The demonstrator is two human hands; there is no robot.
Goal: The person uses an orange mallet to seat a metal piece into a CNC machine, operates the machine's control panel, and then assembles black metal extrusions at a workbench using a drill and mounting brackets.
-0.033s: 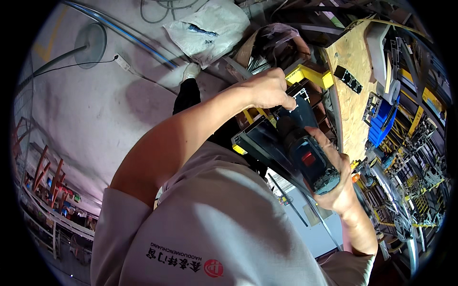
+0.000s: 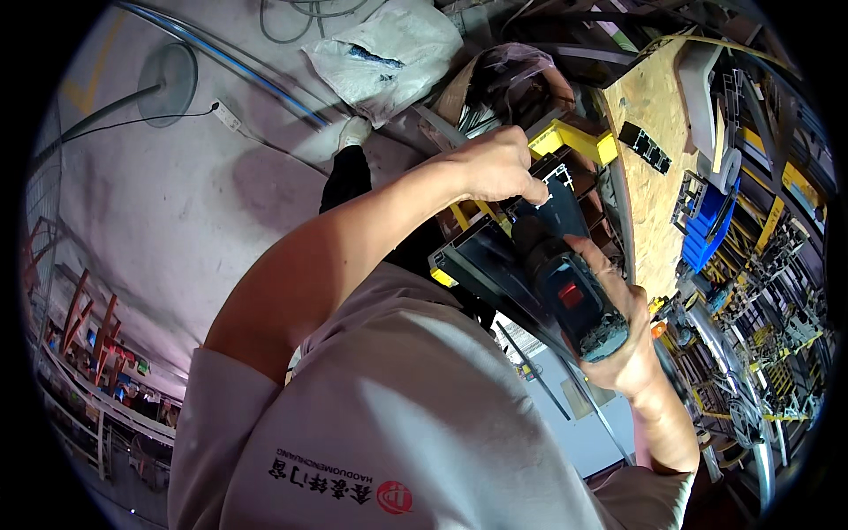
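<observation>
A black cordless drill [image 2: 570, 291] with a scuffed rear end is gripped in my right hand [image 2: 629, 331], fingers wrapped round its handle. Its chuck end points up and left at dark metal profiles. Closed, my left hand [image 2: 505, 168] rests at the end of a dark aluminium profile [image 2: 564, 210], fingertips down close to the drill's front. Whatever those fingers pinch is hidden. Beside it, nearer my body, lies another dark profile [image 2: 481, 256]. The drill's tip and the spot it meets cannot be made out.
Yellow brackets [image 2: 574, 141] stand just beyond the profiles. To the right are a wooden board [image 2: 649, 194] bearing a short black profile piece [image 2: 645, 147], a blue bin [image 2: 709, 225] and crowded racks. A white sack [image 2: 389, 62], a power strip [image 2: 227, 116] and cables lie on the floor.
</observation>
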